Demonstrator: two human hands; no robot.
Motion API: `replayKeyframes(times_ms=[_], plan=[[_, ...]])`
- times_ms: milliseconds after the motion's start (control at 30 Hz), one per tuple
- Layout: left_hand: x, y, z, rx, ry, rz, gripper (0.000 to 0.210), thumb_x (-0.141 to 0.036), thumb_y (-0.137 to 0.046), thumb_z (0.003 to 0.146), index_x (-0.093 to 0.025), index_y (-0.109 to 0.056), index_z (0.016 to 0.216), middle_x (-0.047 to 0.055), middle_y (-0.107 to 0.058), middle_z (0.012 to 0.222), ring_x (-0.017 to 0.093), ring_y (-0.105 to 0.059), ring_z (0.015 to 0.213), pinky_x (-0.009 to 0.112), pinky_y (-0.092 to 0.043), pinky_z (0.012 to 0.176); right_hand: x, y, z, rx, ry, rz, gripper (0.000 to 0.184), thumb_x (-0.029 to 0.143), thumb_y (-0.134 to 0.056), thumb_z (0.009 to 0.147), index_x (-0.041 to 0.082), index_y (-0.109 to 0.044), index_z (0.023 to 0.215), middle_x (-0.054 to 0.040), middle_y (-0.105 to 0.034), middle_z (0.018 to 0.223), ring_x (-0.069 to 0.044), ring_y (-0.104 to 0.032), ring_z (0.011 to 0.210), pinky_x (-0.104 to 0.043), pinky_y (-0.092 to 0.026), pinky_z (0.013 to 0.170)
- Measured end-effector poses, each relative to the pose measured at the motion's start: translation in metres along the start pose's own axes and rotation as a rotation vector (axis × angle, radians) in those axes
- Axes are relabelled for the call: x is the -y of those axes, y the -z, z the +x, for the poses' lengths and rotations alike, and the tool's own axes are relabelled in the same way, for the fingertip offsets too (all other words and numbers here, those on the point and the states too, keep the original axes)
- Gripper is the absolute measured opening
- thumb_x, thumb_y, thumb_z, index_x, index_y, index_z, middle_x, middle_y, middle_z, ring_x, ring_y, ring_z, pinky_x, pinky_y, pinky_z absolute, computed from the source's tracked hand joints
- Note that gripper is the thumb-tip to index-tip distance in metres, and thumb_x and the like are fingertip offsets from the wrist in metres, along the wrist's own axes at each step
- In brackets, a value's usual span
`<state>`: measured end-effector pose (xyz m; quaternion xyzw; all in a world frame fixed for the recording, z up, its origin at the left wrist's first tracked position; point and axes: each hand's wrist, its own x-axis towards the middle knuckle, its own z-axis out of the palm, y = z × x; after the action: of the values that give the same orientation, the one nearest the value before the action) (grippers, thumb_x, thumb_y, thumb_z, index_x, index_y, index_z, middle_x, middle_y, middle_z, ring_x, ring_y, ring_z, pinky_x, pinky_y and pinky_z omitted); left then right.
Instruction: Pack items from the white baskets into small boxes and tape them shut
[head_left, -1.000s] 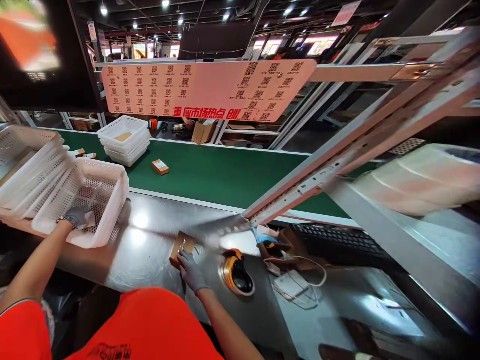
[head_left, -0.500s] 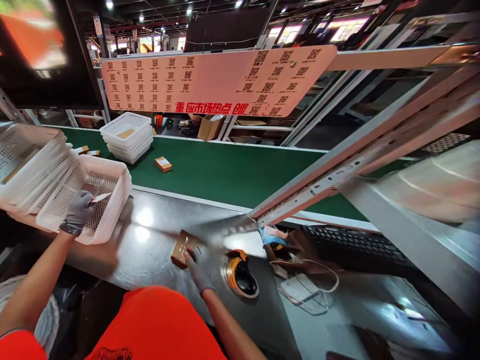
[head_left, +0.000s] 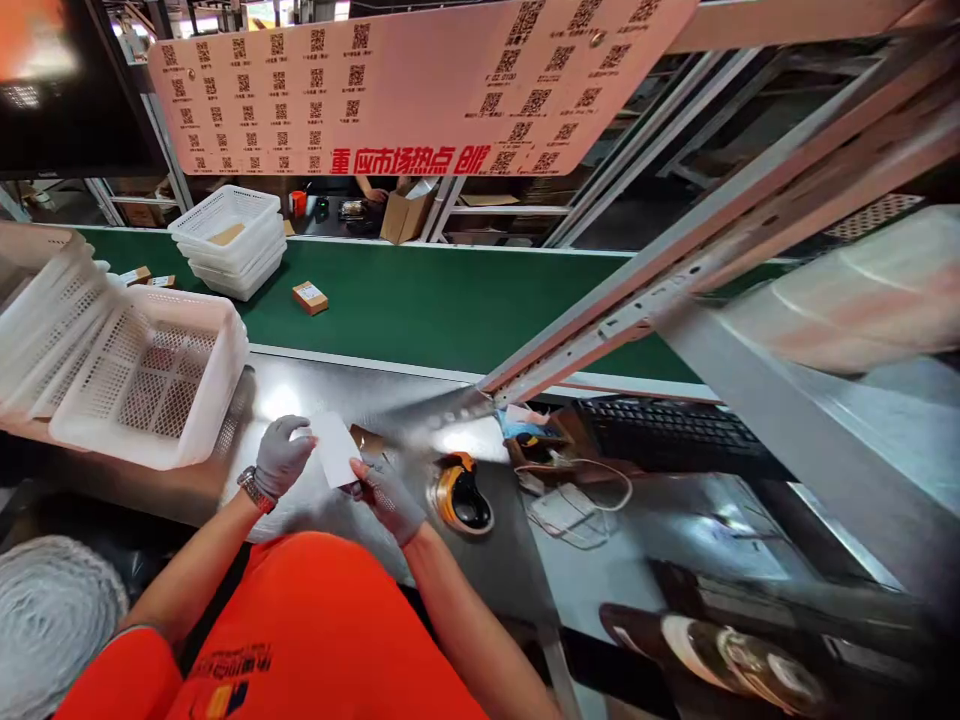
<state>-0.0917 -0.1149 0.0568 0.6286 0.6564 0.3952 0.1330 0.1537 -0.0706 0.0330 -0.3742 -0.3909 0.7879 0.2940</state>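
At the steel packing bench: a worker in an orange shirt stands over the work, both hands gloved in grey.
Left hand: the left hand is curled about the left edge of a white paper slip, fingers closed on it.
Right hand: the right hand pinches the slip's lower right corner, thumb and fingers shut on the paper.
Slip: held between the 2 hands just above the shiny metal bench top, tilted toward the camera.
Box: a small brown cardboard box lies on the bench just behind the slip, partly hidden by it.
Beside the hands: an orange-and-black tape dispenser sits just right of the right hand; a black keyboard lies farther right.
Left of bench: a white perforated plastic basket rests tilted at the bench edge, nested against others.
Beyond: a green conveyor belt carries a small brown carton with a white label and a stack of white baskets.
Overhead: a pink board of QR codes.
Risk: the thin slip, gripped only at its edges in gloves, looks liable to crease or slip free; the tilted basket could slide off the edge if knocked.
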Motion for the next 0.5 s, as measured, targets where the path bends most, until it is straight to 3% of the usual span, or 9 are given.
replayKeyframes(times_ms=[67,100,167,233,300,333,400,500], plan=[[0.002,-0.010,-0.005,-0.112,0.195,-0.218,0.023,-0.032,-0.085,0.094,-0.022,-0.082,0.114,0.015,-0.078,0.132,0.031,-0.073,0.124,0.048,-0.063,0.107,-0.006,0.007,0.000,-0.016,-0.050,0.140,0.052,0.063,-0.097,0.079,0.025,-0.062,0.082,0.0063,-0.054,0.063,-0.009,-0.037,0.055,-0.021,-0.031,0.048],[-0.001,-0.018,-0.009,-0.090,0.318,-0.367,0.032,-0.036,-0.089,0.092,-0.021,-0.081,0.119,0.015,-0.077,0.128,0.029,-0.073,0.120,0.046,-0.064,0.102,-0.009,0.009,0.000,0.018,-0.072,0.215,0.051,0.059,-0.095,0.082,0.026,-0.057,0.081,0.0082,-0.048,0.062,-0.008,-0.032,0.053,-0.020,-0.029,0.047],[-0.010,-0.035,-0.017,0.127,0.556,-0.730,0.048,-0.048,-0.096,0.086,-0.018,-0.077,0.119,0.010,-0.077,0.112,0.023,-0.073,0.102,0.039,-0.065,0.089,-0.017,0.010,0.000,0.147,-0.137,0.372,0.048,0.051,-0.088,0.092,0.027,-0.048,0.080,0.0111,-0.037,0.060,-0.008,-0.023,0.051,-0.018,-0.024,0.046],[-0.021,-0.054,-0.026,0.416,0.722,-1.059,0.059,-0.059,-0.103,0.075,-0.016,-0.073,0.103,0.004,-0.072,0.089,0.017,-0.067,0.080,0.031,-0.059,0.073,-0.028,0.005,0.000,0.273,-0.235,0.502,0.046,0.044,-0.082,0.098,0.027,-0.043,0.080,0.0123,-0.031,0.060,-0.008,-0.018,0.049,-0.017,-0.021,0.045],[-0.030,-0.070,-0.033,0.544,0.828,-1.200,0.063,-0.063,-0.106,0.066,-0.017,-0.066,0.083,-0.002,-0.061,0.068,0.011,-0.054,0.060,0.026,-0.048,0.058,-0.041,-0.003,0.000,0.324,-0.338,0.507,0.042,0.042,-0.078,0.100,0.027,-0.044,0.080,0.0119,-0.034,0.060,-0.008,-0.020,0.048,-0.017,-0.021,0.044],[-0.034,-0.076,-0.035,0.533,0.871,-1.195,0.063,-0.063,-0.105,0.065,-0.019,-0.062,0.075,-0.005,-0.054,0.060,0.009,-0.047,0.052,0.026,-0.042,0.053,-0.046,-0.006,0.000,0.315,-0.377,0.468,0.041,0.042,-0.078,0.100,0.027,-0.046,0.081,0.0110,-0.038,0.060,-0.008,-0.024,0.047,-0.017,-0.023,0.043],[-0.039,-0.081,-0.035,0.403,0.937,-1.128,0.055,-0.057,-0.101,0.071,-0.021,-0.060,0.070,-0.006,-0.050,0.052,0.009,-0.040,0.046,0.026,-0.037,0.048,-0.054,-0.009,0.001,0.218,-0.417,0.338,0.039,0.046,-0.082,0.095,0.026,-0.052,0.080,0.0073,-0.049,0.060,-0.009,-0.035,0.047,-0.018,-0.027,0.042],[-0.042,-0.078,-0.028,0.132,0.977,-1.110,0.031,-0.039,-0.095,0.076,-0.020,-0.071,0.077,0.001,-0.073,0.069,0.014,-0.062,0.058,0.027,-0.053,0.060,-0.054,-0.003,0.001,-0.001,-0.300,0.200,0.042,0.052,-0.093,0.083,0.024,-0.062,0.081,0.0012,-0.064,0.065,-0.011,-0.049,0.051,-0.020,-0.035,0.043]])
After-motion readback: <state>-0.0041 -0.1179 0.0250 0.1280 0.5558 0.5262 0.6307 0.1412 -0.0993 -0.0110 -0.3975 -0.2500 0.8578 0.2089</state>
